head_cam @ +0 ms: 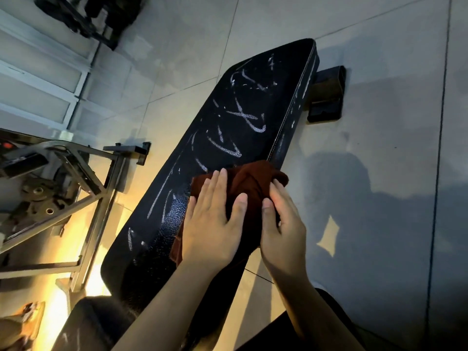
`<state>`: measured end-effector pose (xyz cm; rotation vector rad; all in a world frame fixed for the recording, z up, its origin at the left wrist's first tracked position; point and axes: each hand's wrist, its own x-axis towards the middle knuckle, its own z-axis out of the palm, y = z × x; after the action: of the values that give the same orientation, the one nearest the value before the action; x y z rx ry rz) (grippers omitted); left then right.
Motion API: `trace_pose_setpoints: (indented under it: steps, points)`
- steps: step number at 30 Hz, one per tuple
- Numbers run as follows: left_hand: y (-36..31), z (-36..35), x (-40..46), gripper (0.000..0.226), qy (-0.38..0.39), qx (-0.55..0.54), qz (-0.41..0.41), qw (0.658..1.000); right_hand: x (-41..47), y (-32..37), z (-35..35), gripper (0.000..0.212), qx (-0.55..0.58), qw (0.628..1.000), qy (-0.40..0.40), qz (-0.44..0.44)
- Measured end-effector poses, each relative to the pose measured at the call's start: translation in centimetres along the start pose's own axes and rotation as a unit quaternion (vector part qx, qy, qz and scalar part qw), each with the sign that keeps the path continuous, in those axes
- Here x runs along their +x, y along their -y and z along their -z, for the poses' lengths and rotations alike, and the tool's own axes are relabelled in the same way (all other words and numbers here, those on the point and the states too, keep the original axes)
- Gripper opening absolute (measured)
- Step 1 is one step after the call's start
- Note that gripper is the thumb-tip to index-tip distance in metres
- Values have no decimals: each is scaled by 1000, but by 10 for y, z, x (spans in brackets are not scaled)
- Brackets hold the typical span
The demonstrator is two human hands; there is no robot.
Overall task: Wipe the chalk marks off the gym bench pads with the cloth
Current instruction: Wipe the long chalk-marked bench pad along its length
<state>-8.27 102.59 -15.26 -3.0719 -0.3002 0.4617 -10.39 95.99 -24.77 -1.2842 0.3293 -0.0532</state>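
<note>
Bench pad (pixel 253 117) running long and black from lower left of the frame to upper right, long axis on that diagonal, narrowing toward the far end near the top right. Chalk marks (pixel 243 117) scrawled white across the middle and upper stretch, up-frame and to the right of both hands along that axis; a few fainter streaks low on the left edge of the pad, beside the left wrist. Second, smaller pad (pixel 96 323) at the bottom left, with a faint streak or two of its own. Cloth (pixel 248 183), dark reddish-brown, bunched on the pad at mid-frame, its far edge just short of the nearest thick stroke. Left hand (pixel 215 219) laid flat on the cloth, fingers straight and pressing down, pointing up the pad. Right hand (pixel 281 224) at the cloth's right side by the pad's stitched edge, thumb and fingers curled into the fabric, pinching a fold. Likely next move: a push up-frame along the diagonal, left palm leading, as nearer to the bulk of the marks. Off the pad, metal frame (pixel 76 193) and weight plates (pixel 38 191) at left, tiled floor (pixel 379 173) at right.
</note>
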Motion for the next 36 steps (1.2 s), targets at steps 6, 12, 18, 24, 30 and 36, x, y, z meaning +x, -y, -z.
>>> trace_pose_setpoints:
  steps: [6, 12, 18, 24, 30, 36]
  points:
    - [21, 3, -41, 75, 22, 22, 63, 997, -28, 3, -4, 33, 4, 996, 12, 85]
    - [33, 12, -82, 78, 35, 38, 65, 997, -57, 6, -6, 32, 0, 994, -29, 104]
    - [41, 7, -112, 81, -1, 115, 1, 993, -83, -5, 7, 11, 33, 998, -5, 45]
    - [47, -2, -136, 67, -32, 159, -60, 985, -95, -11, 17, 10, 39, 994, -64, 83]
    - [56, -2, -151, 52, -80, 147, -154, 974, -85, -2, 32, 29, 51, 996, -70, 8]
    - [62, -4, -150, 55, -86, -78, -148, 982, -82, 1, 22, 29, 46, 993, -105, -22]
